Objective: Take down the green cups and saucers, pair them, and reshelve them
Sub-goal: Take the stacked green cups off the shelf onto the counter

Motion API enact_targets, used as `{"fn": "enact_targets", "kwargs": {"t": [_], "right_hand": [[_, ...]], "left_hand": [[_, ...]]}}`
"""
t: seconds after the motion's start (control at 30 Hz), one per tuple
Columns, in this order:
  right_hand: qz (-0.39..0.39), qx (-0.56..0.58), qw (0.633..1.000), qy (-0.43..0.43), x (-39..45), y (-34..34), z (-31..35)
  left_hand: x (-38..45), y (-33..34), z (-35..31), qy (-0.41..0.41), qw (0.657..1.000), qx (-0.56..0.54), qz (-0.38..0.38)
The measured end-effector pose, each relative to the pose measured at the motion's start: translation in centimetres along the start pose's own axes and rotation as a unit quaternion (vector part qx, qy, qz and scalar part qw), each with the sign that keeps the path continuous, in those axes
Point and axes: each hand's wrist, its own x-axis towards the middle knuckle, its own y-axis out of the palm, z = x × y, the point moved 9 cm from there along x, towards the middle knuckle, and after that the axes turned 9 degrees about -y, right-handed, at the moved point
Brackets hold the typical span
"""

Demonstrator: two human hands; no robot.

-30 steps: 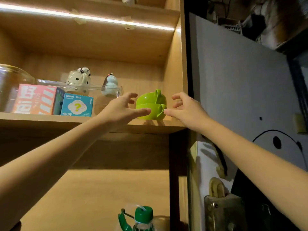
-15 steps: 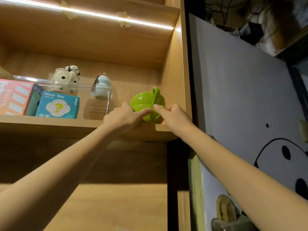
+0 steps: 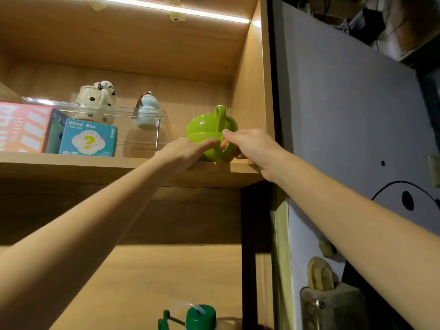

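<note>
Two stacked green cups (image 3: 212,134) sit at the shelf's (image 3: 119,166) right end, against the cabinet side wall (image 3: 252,91). The left hand (image 3: 184,151) touches them with straight fingers; the right hand (image 3: 250,145) pinches the lower handle. A clear acrylic case (image 3: 152,129) stands just left, a Blind Box carton (image 3: 88,136) beyond.

The teal box (image 3: 88,137) on the shelf (image 3: 114,166) reads "Blind Box" above a yellow "?". The pink box (image 3: 23,127) beside it bears large characters too cropped to read.
</note>
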Motion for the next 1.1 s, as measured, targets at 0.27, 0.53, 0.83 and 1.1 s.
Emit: {"fn": "enact_targets", "kwargs": {"t": [0.27, 0.53, 0.83, 1.1], "right_hand": [[-0.004, 0.016, 1.000, -0.018, -1.5, -0.8, 2.4], [-0.009, 0.052, 0.999, -0.012, -4.4, -2.2, 4.6], [-0.001, 0.119, 0.992, 0.033, -12.3, -0.8, 3.7], [0.016, 0.159, 0.985, 0.059, -21.8, 2.2, 1.1]], "left_hand": [[-2.4, -1.6, -0.5, -0.006, 0.993, -0.104, -0.054], [-6.5, -3.5, -2.3, 0.034, 0.982, -0.174, -0.056], [-13.9, -2.2, 1.6, -0.032, 0.972, -0.226, -0.049], [-22.8, 1.3, 5.5, -0.021, 0.962, -0.268, -0.037]]}}
